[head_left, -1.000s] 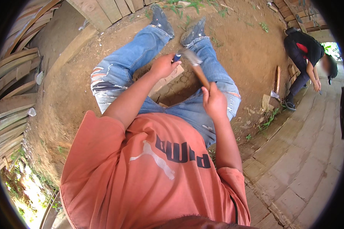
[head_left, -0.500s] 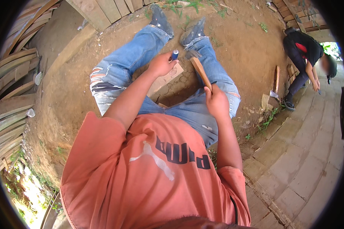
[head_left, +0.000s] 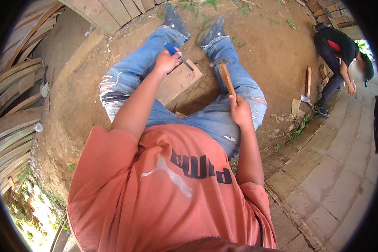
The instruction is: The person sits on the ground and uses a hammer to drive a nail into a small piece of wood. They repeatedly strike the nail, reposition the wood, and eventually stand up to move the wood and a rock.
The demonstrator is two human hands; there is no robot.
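My left hand (head_left: 168,63) grips a chisel with a blue handle (head_left: 171,48). The handle leans to the far left, and the metal blade slants down to the right over the far end of a wooden block (head_left: 176,86). Whether the blade tip touches the wood, I cannot tell. Between my legs, the block lies slanted, with a dark mark near its far end. Wrapped round the wooden handle of a hammer (head_left: 227,80) is my right hand (head_left: 241,111), by my right thigh. The hammer's metal head, partly hidden by the handle, is beside my right shin.
My jeans-clad legs (head_left: 140,63) flank the block on bare soil (head_left: 273,54). At the right, another person (head_left: 338,50) bends over a paved strip (head_left: 323,168), near wood scraps. Stacked curved boards (head_left: 14,117) line the left side; planks (head_left: 101,14) stand at the far left.
My left hand has turned the chisel so its handle leans far left and its blade shows over the block. The hammer has tilted and shifted slightly right in my right hand.
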